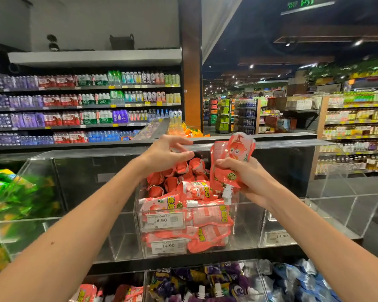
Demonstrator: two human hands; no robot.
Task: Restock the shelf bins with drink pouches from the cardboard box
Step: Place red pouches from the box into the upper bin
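While my right hand point(244, 177) grips pink plastic spouted drink pouches point(231, 158), spouts down, above the clear acrylic bin point(247, 225), my left hand point(168, 155) hovers loosely curled, holding nothing. The bin's white price labels point(162, 221) read 14.90.

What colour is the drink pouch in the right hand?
Pinkish red, with a cartoon face; the pouch shows in the head view.

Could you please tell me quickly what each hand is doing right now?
Left hand: open, holding nothing.
Right hand: closed on pink drink pouches.
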